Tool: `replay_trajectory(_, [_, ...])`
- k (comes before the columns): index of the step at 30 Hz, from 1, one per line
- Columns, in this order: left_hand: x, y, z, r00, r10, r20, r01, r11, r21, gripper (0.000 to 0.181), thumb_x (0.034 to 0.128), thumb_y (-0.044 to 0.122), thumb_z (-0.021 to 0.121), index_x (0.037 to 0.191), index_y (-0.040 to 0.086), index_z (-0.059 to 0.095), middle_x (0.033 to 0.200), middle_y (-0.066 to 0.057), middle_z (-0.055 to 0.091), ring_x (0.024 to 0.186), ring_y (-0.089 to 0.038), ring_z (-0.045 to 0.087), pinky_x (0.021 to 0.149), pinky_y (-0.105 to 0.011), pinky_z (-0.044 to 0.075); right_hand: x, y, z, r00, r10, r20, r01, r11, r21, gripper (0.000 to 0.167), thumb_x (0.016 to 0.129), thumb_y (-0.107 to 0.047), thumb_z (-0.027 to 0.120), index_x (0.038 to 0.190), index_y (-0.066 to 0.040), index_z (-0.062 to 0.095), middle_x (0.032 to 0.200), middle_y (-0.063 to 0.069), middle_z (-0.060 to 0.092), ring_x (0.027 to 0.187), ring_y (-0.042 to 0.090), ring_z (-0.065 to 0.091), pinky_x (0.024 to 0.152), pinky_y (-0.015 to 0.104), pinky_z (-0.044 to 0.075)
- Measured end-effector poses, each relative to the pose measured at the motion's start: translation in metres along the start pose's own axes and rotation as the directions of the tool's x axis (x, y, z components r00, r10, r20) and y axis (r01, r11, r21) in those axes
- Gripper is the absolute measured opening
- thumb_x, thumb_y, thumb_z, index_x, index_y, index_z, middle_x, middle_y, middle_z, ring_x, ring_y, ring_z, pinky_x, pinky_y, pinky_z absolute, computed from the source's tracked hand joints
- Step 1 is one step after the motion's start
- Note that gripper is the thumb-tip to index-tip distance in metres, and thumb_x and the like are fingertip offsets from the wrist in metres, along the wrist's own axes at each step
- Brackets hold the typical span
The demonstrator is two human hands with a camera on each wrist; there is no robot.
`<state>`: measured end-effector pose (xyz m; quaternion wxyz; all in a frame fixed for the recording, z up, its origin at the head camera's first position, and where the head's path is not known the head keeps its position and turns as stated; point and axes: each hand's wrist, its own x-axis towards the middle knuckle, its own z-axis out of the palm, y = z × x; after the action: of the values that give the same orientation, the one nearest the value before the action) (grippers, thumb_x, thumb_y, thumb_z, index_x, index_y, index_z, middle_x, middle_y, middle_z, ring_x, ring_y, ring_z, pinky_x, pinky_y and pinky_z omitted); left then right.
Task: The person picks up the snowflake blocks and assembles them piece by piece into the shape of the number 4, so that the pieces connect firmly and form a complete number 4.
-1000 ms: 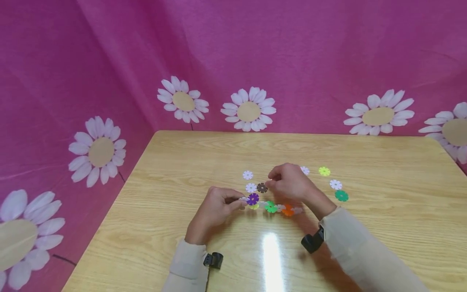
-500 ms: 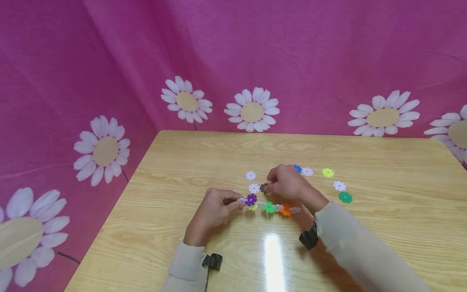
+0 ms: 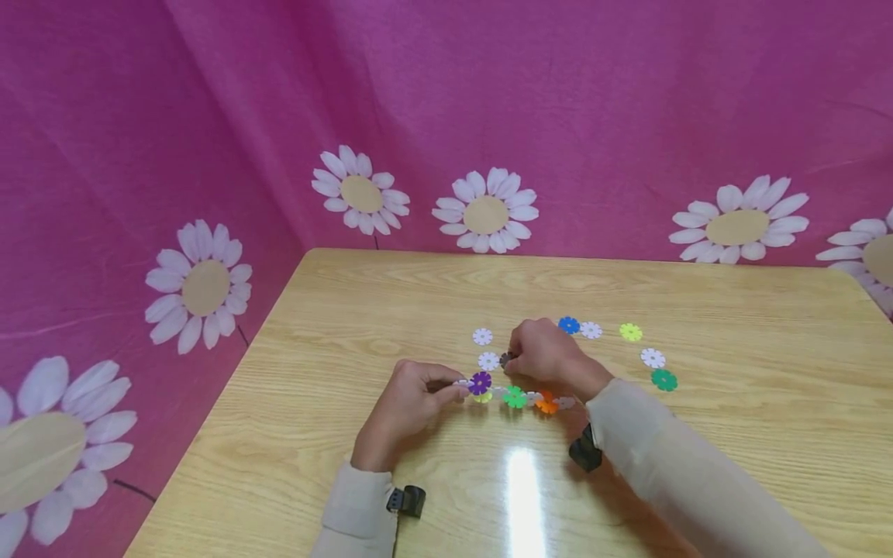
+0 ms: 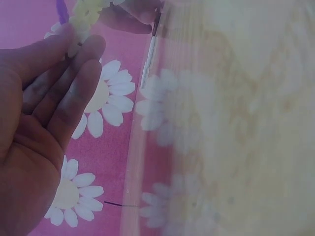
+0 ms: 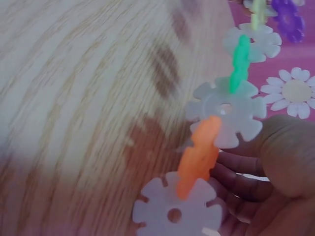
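Observation:
My left hand [image 3: 412, 395] pinches a white notched interlocking disc at the end of a chain of joined discs, held just above the table. Along that chain are a purple disc [image 3: 480, 383], a pale yellow disc [image 4: 86, 12], a green disc [image 3: 515, 397] and an orange disc [image 5: 198, 156], with whitish ones [image 5: 226, 112] between. Beyond it, the fingertips of my right hand [image 3: 551, 353] grip the edge of a dark brown disc [image 3: 505, 359] at the tabletop and partly cover it. Beside the brown disc lies a loose white disc [image 3: 488, 361].
Another white disc [image 3: 482, 336] lies farther back on the wooden table [image 3: 335, 310]. To the right are loose discs: blue [image 3: 568, 325], white [image 3: 591, 330], yellow [image 3: 631, 332], white [image 3: 653, 358] and dark green [image 3: 664, 380]. A pink flowered curtain [image 3: 593, 101] borders the table.
My right hand has moved in to the dark brown disc and now covers part of it, uncovering the blue disc behind. The left hand keeps its hold on the chain.

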<state>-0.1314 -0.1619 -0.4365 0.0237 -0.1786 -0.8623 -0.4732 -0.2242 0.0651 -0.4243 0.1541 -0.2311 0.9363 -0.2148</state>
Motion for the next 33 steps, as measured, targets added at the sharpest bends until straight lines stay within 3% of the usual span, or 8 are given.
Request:
replay_trajectory(8, [0.0011,0.0001,-0.0011,1.000,0.010,-0.008,-0.010,1.000,-0.002,0.005,0.0902,0.012,0.076,0.091,0.011,0.081,0.089,0.007,0.075,0.082,-0.003,0.068,0.078,-0.029,0.055,0.0051,-0.0060,-0.0018,0.998,0.037,0.045,-0.036,0.999,-0.027,0.012,0.086,-0.013,0.079,0.095,-0.004,0.077,0.082,0.001,0.066,0.075,0.021,0.057,0.070,0.035,0.050])
replay_trajectory(17, [0.0006,-0.0008,-0.0011,1.000,-0.005,-0.001,0.005,1.000,-0.011,0.006,0.0908,0.013,0.076,0.092,0.010,0.081,0.090,0.005,0.075,0.084,-0.005,0.069,0.079,-0.029,0.055,0.0059,-0.0081,-0.0053,0.988,0.109,0.109,-0.112,0.994,0.020,0.009,0.087,-0.002,0.073,0.096,-0.003,0.073,0.083,0.005,0.064,0.077,0.023,0.057,0.065,0.032,0.047])
replay_trajectory(22, [0.0001,-0.0010,-0.0014,1.000,-0.007,-0.005,0.007,1.000,-0.010,0.006,0.0901,0.011,0.076,0.092,0.008,0.081,0.089,0.005,0.075,0.082,-0.005,0.069,0.078,-0.028,0.055,0.0059,-0.0089,-0.0058,0.989,0.107,0.100,-0.109,0.994,0.018,0.007,0.086,0.001,0.071,0.092,-0.002,0.072,0.078,0.006,0.061,0.074,0.023,0.055,0.061,0.030,0.042])
replay_trajectory(29, [0.0005,-0.0012,-0.0014,1.000,0.003,-0.009,-0.003,1.000,-0.011,0.005,0.0898,0.010,0.076,0.091,0.008,0.080,0.089,0.004,0.075,0.082,-0.005,0.069,0.079,-0.027,0.055,0.0052,-0.0083,-0.0047,0.988,0.113,0.100,-0.117,0.993,0.032,0.014,0.087,0.003,0.070,0.100,-0.002,0.070,0.087,0.006,0.062,0.082,0.025,0.056,0.070,0.033,0.048])
replay_trajectory(33, [0.0003,-0.0014,-0.0011,1.000,0.011,-0.008,-0.011,1.000,-0.022,0.005,0.0900,0.010,0.076,0.091,0.007,0.080,0.088,0.003,0.075,0.080,-0.005,0.069,0.077,-0.027,0.055,0.0055,-0.0067,-0.0044,0.984,0.124,0.125,-0.131,0.990,0.045,0.013,0.087,0.003,0.071,0.099,-0.003,0.073,0.085,0.007,0.062,0.080,0.025,0.057,0.068,0.032,0.048])
